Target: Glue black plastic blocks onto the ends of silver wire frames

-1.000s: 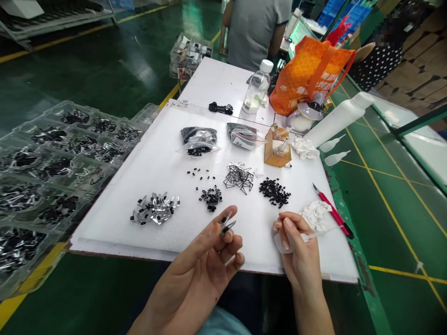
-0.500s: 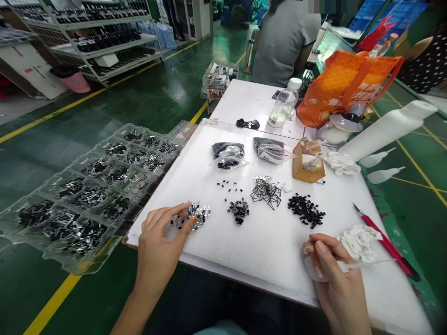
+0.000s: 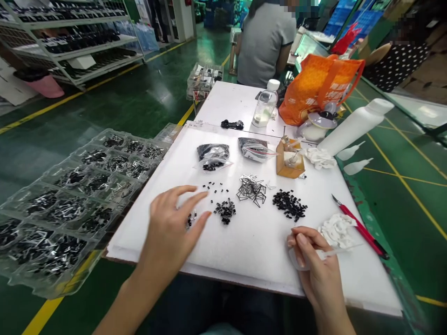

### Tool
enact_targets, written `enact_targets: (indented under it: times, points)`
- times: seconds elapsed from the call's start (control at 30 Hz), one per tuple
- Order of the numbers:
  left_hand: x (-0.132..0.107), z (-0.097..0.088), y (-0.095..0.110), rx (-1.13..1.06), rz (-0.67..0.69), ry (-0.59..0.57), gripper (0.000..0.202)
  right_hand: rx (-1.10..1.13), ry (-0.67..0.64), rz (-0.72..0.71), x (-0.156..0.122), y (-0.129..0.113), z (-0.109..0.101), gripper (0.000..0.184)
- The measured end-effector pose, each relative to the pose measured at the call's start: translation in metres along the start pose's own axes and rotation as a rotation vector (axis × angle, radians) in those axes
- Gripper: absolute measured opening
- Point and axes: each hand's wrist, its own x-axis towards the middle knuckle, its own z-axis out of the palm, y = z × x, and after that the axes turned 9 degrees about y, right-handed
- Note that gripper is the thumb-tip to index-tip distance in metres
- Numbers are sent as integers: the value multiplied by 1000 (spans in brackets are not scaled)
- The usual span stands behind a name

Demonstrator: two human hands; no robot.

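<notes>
My left hand (image 3: 172, 228) hangs open above the white foam board (image 3: 244, 270), fingers apart, and shows nothing in its grip. It covers most of a pile of small black-and-silver parts (image 3: 190, 219). My right hand (image 3: 312, 260) pinches a small translucent plastic dropper bottle (image 3: 302, 258) with a thin nozzle, near the board's right front. Nearby lies a crumpled white cloth (image 3: 337, 231). Further up the board are a heap of small black parts (image 3: 226, 211), a tangle of bent wire frames (image 3: 251, 191), and another black heap (image 3: 289, 205).
Plastic trays of parts (image 3: 70, 200) lie left of the board. Behind it stand zip bags (image 3: 213, 156), a cardboard holder (image 3: 289, 160), and a large white squeeze bottle (image 3: 356, 128). A red craft knife (image 3: 359, 230) lies along the right edge. A person in grey (image 3: 265, 46) stands beyond.
My left hand has opened and lifted from the pile, which it held and touched earlier. The right hand keeps the dropper bottle. The view has shifted slightly.
</notes>
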Motion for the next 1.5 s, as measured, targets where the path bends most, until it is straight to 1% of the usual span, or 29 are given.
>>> enact_targets:
  times: [0.1,0.13,0.2,0.3,0.43,0.53,0.57,0.63,0.67,0.7,0.77,0.83,0.9,0.97,1.0,1.03,1.07,1.1,1.17,1.23,1.27,1.33,1.4,1.43,1.5]
  points:
    - [27,21,36,-19,168,-148,30,-7,-10,-23,0,1,-3,29]
    - [35,28,44,-11,198,-173,28,-8,-9,-28,0,1,-4,29]
    - [47,42,52,13,232,-210,22,-8,-8,-36,-1,2,-5,28]
    - [58,55,53,47,249,-248,13,0,-15,-38,-1,2,-6,27]
    - [59,62,51,48,228,-288,29,21,-36,-30,-1,2,-4,24]
    - [57,65,52,-17,186,-292,34,51,-55,-30,-1,0,-3,24]
    - [56,65,52,-52,165,-289,32,66,-59,-36,-1,0,-2,26]
    - [55,62,52,-141,115,-278,20,100,-57,-52,-2,-1,-1,33]
    - [55,59,52,-194,84,-272,13,117,-49,-60,-2,-1,-1,38]
    - [54,55,52,-253,50,-268,11,132,-39,-64,-2,-2,0,42]
    - [52,44,52,-387,-39,-263,15,153,-16,-65,-2,-4,2,47]
    - [46,32,52,-533,-168,-253,9,173,14,-35,-2,-9,3,49]
    - [37,22,52,-673,-319,-232,14,224,41,69,-2,-18,2,52]
    - [27,17,54,-818,-444,-239,18,285,37,240,-4,-29,-3,60]
    - [21,16,55,-913,-532,-250,19,302,23,318,-5,-34,-7,64]
    - [17,15,57,-1048,-660,-265,18,301,11,364,-7,-38,-12,66]
    - [12,15,58,-1162,-781,-277,18,283,17,369,-8,-42,-19,67]
    - [8,15,59,-1262,-894,-293,18,250,49,329,-10,-44,-26,69]
    - [1,15,62,-1382,-1067,-318,16,143,179,152,-13,-45,-43,73]
    - [-5,16,65,-1435,-1181,-319,14,-30,296,-20,-16,-45,-62,72]
    - [-7,16,66,-1449,-1221,-309,14,-157,314,-64,-18,-44,-72,69]
    - [-12,17,68,-1463,-1265,-297,13,-456,293,-74,-21,-45,-88,64]
    - [-17,18,70,-1465,-1287,-296,13,-666,296,-75,-23,-47,-97,61]
    - [-18,19,70,-1460,-1292,-294,14,-694,332,-94,-23,-48,-99,61]
    - [-22,20,71,-1438,-1293,-280,18,-612,466,-180,-20,-50,-97,60]
